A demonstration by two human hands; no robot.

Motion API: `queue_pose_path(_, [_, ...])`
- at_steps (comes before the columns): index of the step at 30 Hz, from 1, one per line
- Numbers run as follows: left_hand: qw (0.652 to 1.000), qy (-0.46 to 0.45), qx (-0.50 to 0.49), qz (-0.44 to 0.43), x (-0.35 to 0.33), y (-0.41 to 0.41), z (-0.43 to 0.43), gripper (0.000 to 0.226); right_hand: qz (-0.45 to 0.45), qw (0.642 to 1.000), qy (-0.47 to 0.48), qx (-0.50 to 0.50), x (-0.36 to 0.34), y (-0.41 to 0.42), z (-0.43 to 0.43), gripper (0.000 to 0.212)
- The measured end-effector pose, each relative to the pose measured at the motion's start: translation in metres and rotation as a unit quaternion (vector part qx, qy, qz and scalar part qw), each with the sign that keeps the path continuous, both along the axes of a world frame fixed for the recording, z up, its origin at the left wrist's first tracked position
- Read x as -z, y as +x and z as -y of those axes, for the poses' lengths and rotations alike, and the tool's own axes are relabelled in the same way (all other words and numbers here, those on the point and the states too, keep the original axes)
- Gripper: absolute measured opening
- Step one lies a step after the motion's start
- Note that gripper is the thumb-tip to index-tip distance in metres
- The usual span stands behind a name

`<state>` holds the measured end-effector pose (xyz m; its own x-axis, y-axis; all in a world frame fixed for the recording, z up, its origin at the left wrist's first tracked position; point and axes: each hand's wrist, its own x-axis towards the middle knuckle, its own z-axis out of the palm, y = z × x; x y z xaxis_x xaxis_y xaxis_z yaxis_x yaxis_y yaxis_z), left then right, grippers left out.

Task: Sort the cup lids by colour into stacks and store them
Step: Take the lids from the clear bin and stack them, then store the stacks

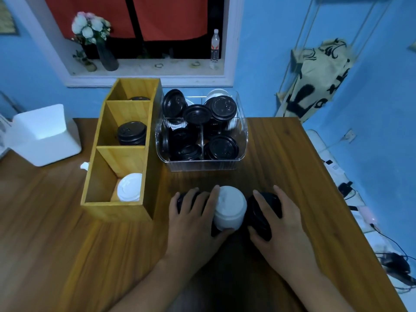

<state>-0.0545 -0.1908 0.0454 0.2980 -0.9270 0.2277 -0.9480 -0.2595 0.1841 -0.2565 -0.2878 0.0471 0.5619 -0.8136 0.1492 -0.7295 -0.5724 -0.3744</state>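
Note:
A stack of white lids (229,208) stands on the wooden table (281,154) between my hands. My left hand (193,219) grips that stack, thumb under its near side, while its outer fingers lie over a stack of black lids (182,200). My right hand (279,224) grips another stack of black lids (263,212). A clear bin (202,163) behind holds several loose black lids (221,147) and a white one (216,93). The wooden organizer (117,208) has white lids (130,187) in its near compartment and black lids (132,133) in the middle.
A white box (42,136) sits on the table at far left. The windowsill holds a vase of flowers (92,30) and a water bottle (215,45). Cables and a power strip (346,188) lie beyond the table's right edge.

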Motion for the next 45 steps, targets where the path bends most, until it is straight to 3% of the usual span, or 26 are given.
queue_pose_path(3, [1.000,0.016,-0.003,-0.012,-0.003,-0.001,0.002,0.107,-0.042,0.999,0.026,-0.022,-0.017,-0.002,0.009,0.102])
queue_pose_path(5, [1.000,0.009,-0.011,-0.023,-0.006,0.004,-0.004,0.114,0.004,0.998,0.047,-0.036,-0.034,-0.002,0.016,0.096])
queue_pose_path(8, [0.996,-0.019,-0.040,-0.076,-0.004,0.016,-0.023,0.123,0.084,0.995,0.045,-0.042,-0.058,0.012,0.036,0.072])
queue_pose_path(13, [0.968,-0.047,-0.071,-0.234,0.008,0.032,-0.039,0.131,0.089,0.990,0.017,-0.108,-0.087,0.094,0.086,0.022])
queue_pose_path(16, [0.962,-0.029,-0.077,-0.259,0.013,0.035,-0.037,0.129,0.021,0.992,-0.003,-0.127,-0.088,0.150,0.109,0.013])
queue_pose_path(19, [0.956,-0.018,-0.090,-0.280,0.014,0.036,-0.036,0.125,-0.109,0.987,0.054,-0.108,-0.080,0.192,0.124,0.020])
queue_pose_path(21, [0.950,-0.027,-0.097,-0.295,0.015,0.038,-0.036,0.123,-0.145,0.982,0.065,-0.103,-0.071,0.204,0.130,0.017])
queue_pose_path(24, [0.951,-0.035,-0.101,-0.291,0.017,0.039,-0.035,0.118,-0.092,0.991,0.055,-0.085,-0.065,0.197,0.132,0.022])
queue_pose_path(28, [0.950,-0.038,-0.111,-0.288,0.018,0.040,-0.035,0.116,0.094,0.992,0.033,-0.076,-0.081,0.151,0.118,0.032])
queue_pose_path(31, [0.954,-0.044,-0.102,-0.277,0.021,0.041,-0.034,0.114,0.252,0.951,0.176,-0.032,-0.107,0.100,0.082,0.035])
queue_pose_path(34, [0.954,-0.052,-0.103,-0.278,0.023,0.043,-0.033,0.110,0.388,0.868,0.311,0.009,-0.118,0.043,0.029,0.043])
queue_pose_path(38, [0.956,-0.063,-0.092,-0.270,0.021,0.042,-0.031,0.105,0.453,0.746,0.488,0.008,-0.080,-0.012,-0.035,0.053])
queue_pose_path(41, [0.957,-0.063,-0.089,-0.269,0.020,0.042,-0.031,0.105,0.406,0.737,0.541,0.005,-0.041,-0.035,-0.064,0.069])
queue_pose_path(45, [0.956,-0.064,-0.087,-0.273,0.021,0.041,-0.031,0.105,0.385,0.769,0.504,0.074,-0.009,-0.043,-0.081,0.040])
